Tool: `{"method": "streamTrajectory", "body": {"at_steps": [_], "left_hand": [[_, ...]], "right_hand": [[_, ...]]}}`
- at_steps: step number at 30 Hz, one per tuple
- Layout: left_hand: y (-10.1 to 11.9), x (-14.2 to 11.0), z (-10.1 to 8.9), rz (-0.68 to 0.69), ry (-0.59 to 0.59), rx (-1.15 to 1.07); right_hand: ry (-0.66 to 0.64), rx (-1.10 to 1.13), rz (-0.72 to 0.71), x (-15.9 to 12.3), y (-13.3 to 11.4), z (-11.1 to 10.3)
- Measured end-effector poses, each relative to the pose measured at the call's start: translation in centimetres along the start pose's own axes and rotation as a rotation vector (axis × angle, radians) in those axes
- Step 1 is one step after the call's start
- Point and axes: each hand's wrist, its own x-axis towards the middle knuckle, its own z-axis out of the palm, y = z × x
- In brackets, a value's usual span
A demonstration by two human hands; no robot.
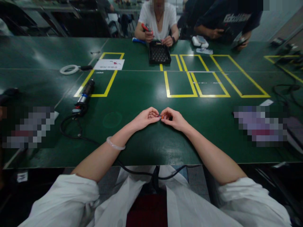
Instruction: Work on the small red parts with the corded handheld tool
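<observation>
My left hand (149,119) and my right hand (174,118) meet just above the green table, fingertips almost touching. Between them is a tiny orange-and-grey part (161,117), pinched from both sides. It is too small to name its kind, and the fingers cover most of it. Left of my hands a black and silver cylindrical tool (83,97) with a blue band and a cable lies on the table.
Yellow tape (182,96) marks rectangles on the green table (132,85). Across from me a person (157,19) holds a red tool (147,29) over a black tray (159,61). A printed sheet (109,64) and a white cable coil (69,69) lie at the left.
</observation>
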Motion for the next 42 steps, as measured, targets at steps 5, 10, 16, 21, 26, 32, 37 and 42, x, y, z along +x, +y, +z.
{"method": "streamTrajectory", "body": {"at_steps": [5, 10, 16, 21, 26, 32, 37, 42], "left_hand": [[-0.21, 0.01, 0.1, 0.014, -0.007, 0.024], [-0.13, -0.03, 0.23, 0.014, -0.014, 0.021], [-0.16, -0.07, 0.11, 0.032, -0.009, 0.032], [-0.15, -0.07, 0.19, 0.022, -0.007, 0.021], [-0.09, -0.12, 0.16, 0.028, -0.019, 0.043], [-0.33, -0.05, 0.0, 0.031, -0.024, 0.056], [-0.44, -0.03, -0.05, 0.021, -0.023, 0.069], [-0.32, 0.05, -0.11, 0.029, -0.023, 0.074]], "right_hand": [[0.006, -0.086, -0.037, -0.05, -0.18, 0.01], [0.012, -0.141, -0.034, -0.06, -0.68, -0.03], [0.015, -0.17, -0.064, -0.1, -0.88, -0.01], [0.03, -0.168, -0.046, -0.1, -0.61, -0.1], [0.034, -0.141, -0.01, -0.1, -0.34, -0.12], [0.012, -0.122, -0.003, -0.05, -0.14, -0.08], [0.026, -0.137, -0.008, -0.02, -0.05, -0.11], [0.046, -0.144, 0.002, -0.01, -0.17, -0.24]]}}
